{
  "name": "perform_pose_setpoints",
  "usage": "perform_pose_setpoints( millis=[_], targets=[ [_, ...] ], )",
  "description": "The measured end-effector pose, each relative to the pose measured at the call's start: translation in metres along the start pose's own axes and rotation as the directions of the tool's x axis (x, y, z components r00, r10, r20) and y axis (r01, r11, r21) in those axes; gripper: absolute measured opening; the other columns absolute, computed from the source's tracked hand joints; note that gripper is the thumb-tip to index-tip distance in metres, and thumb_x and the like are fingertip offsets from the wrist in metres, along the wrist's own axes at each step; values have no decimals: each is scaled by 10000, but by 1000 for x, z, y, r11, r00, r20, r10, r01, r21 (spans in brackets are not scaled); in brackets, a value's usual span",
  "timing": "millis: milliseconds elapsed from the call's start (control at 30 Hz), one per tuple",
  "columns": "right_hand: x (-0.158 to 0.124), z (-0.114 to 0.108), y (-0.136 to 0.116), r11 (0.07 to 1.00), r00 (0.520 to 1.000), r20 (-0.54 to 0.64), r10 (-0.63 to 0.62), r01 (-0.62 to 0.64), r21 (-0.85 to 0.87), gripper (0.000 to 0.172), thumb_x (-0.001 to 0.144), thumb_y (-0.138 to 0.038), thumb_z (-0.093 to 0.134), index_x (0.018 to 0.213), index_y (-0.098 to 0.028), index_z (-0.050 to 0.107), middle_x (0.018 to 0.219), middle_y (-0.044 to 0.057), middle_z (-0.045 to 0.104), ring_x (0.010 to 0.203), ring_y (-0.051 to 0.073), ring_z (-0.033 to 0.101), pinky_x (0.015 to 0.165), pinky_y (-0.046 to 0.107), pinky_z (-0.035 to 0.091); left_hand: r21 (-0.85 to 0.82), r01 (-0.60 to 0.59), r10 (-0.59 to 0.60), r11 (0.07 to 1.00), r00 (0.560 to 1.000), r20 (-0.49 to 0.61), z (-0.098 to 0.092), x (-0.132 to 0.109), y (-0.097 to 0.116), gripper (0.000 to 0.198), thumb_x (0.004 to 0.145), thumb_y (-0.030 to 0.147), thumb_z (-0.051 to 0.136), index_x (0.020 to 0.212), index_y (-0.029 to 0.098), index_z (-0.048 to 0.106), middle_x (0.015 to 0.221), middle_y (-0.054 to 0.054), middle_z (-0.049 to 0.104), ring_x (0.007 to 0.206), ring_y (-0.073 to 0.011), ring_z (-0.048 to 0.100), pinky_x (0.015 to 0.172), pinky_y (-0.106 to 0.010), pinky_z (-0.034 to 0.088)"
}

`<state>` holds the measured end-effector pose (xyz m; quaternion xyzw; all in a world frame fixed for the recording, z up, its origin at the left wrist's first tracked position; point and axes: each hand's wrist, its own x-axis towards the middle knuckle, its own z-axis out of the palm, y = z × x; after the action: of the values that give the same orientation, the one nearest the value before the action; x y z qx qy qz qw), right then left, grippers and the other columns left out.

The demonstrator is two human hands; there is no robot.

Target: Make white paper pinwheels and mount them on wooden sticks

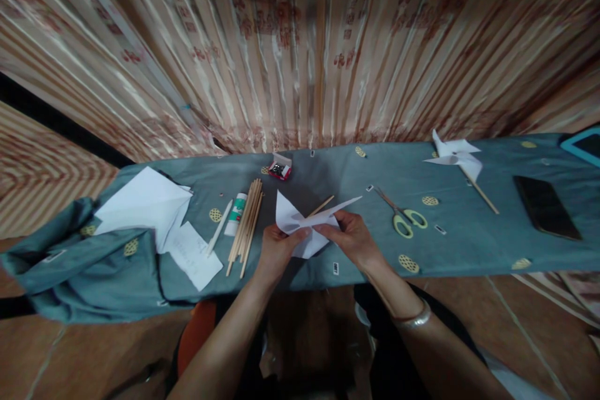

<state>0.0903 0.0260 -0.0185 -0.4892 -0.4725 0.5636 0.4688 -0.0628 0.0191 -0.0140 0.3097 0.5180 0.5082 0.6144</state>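
Observation:
A white paper pinwheel shape (310,244) with folded blades is held between both hands near the table's front edge. My left hand (284,247) pinches its left side, the thumb pressed on the paper near the centre. My right hand (350,234) grips the right side with fingers closed on the paper. A single wooden stick (322,205) lies just behind the paper, partly hidden by it. Left of my hands is a bundle of wooden sticks (246,228), beside a glue stick (235,214).
White paper sheets (145,203), a written note (194,256) and a white pen (219,228) lie left. A small red box (280,167) stands behind. Scissors (403,215), a finished pinwheel (457,154), a phone (546,206) and a blue-edged device (584,145) are right.

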Motion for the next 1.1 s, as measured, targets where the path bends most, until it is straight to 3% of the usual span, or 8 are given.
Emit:
perform_pose_setpoints(
  millis=[267, 600, 700, 800, 867, 967, 1100],
  targets=[
    [0, 2, -4, 998, 998, 54, -19, 22, -55, 223, 679, -404, 742, 739, -191, 714, 686, 2, 692, 624, 163, 582, 563, 264, 458, -40, -17, 19, 999, 999, 51, -7, 1, -5, 340, 505, 282, 870, 794, 135, 768, 794, -72, 766, 734, -225, 700, 759, -345, 537],
    [3, 8, -3, 996, 999, 25, -35, 37, -81, 171, 675, -348, 732, 739, -190, 727, 633, -16, 685, 567, 141, 569, 520, 246, 448, 5, 20, -20, 1000, 997, 72, -17, 1, -1, 406, 490, 341, 894, 809, 126, 767, 813, -88, 769, 768, -234, 705, 795, -348, 533],
    [11, -13, -12, 998, 996, -64, -58, 57, -22, 192, 620, -342, 797, 728, -196, 737, 648, -22, 710, 553, 129, 583, 517, 234, 461, -26, -19, 21, 999, 994, 107, -24, 7, 4, 500, 570, 504, 833, 891, 128, 760, 892, -113, 765, 841, -248, 703, 805, -358, 535],
    [18, -42, -25, 988, 963, -267, -41, 79, 134, 220, 588, -335, 850, 735, -217, 737, 677, -29, 736, 560, 111, 623, 561, 217, 502, 56, -139, 135, 989, 988, 72, -34, 17, 5, 512, 720, 579, 693, 982, 141, 739, 969, -120, 749, 908, -242, 692, 825, -360, 533],
    [21, -56, -33, 967, 948, -318, -1, 82, 239, 262, 545, -340, 881, 723, -220, 732, 653, -24, 734, 535, 119, 636, 569, 234, 535, 268, -242, 227, 933, 970, 86, -39, 24, 1, 397, 761, 481, 689, 977, 151, 734, 956, -102, 740, 900, -227, 685, 835, -355, 528],
    [20, -66, -39, 947, 942, -332, 43, 67, 313, 287, 508, -337, 903, 700, -219, 726, 612, -24, 720, 498, 115, 634, 524, 217, 538, 560, -398, 333, 726, 917, 220, -39, 32, -7, 228, 800, 307, 673, 985, 184, 725, 966, -70, 715, 906, -208, 666, 852, -352, 521],
    [13, -68, -42, 954, 977, -209, 48, 17, 298, 271, 509, -335, 906, 681, -218, 733, 603, -26, 711, 519, 101, 636, 528, 190, 532, 689, -541, 404, 483, 835, 372, -21, 44, -18, 227, 836, 188, 634, 1054, 199, 695, 1052, -74, 685, 1000, -212, 634, 913, -374, 502]
  ],
)
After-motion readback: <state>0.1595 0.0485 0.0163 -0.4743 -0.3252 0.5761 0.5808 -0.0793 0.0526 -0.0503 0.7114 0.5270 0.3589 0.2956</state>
